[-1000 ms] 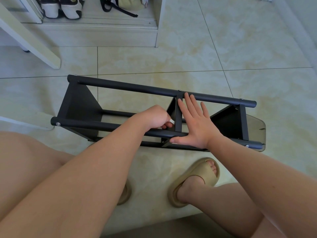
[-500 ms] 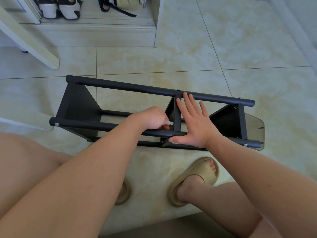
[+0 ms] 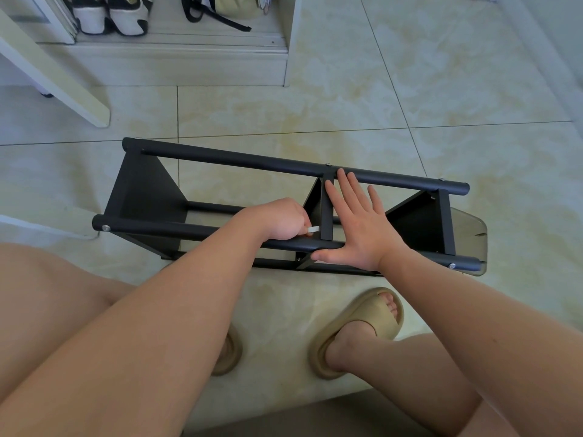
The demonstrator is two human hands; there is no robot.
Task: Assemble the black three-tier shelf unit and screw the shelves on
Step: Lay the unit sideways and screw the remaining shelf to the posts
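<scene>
On the tiled floor (image 3: 394, 99), just beyond the person's sandals (image 3: 366, 320), the black shelf unit (image 3: 142, 190) lies on its side, its long poles running left to right. A wide stretch of tile lies between the shelf unit and a white ledge (image 3: 173, 67) and a slanted white leg (image 3: 60, 83) beyond it, and more tile spreads to its right as far as the frame's edge. On its near side the sandals and bare legs stand close. The unit's right end rests over a smoky see-through sheet (image 3: 470, 238), partly hidden behind the end shelf. The lower poles are mostly covered by the upper ones and by the forearms, and the left sandal is half hidden under the left forearm. The left hand (image 3: 279, 220) is curled above the near pole (image 3: 176, 230), just left of the middle shelf (image 3: 327, 212). Its fingers pinch a small silver tool (image 3: 314, 229) whose tip points at that shelf's edge. The fist covers most of the tool, so its kind, and whether the tip meets a screw, cannot be made out. The right hand (image 3: 362, 228) lies flat just right of the middle shelf, heel on the near pole. Its straight, spread fingers (image 3: 345, 190) reach to the far pole (image 3: 236, 160), and its thumb lies below the near pole.
</scene>
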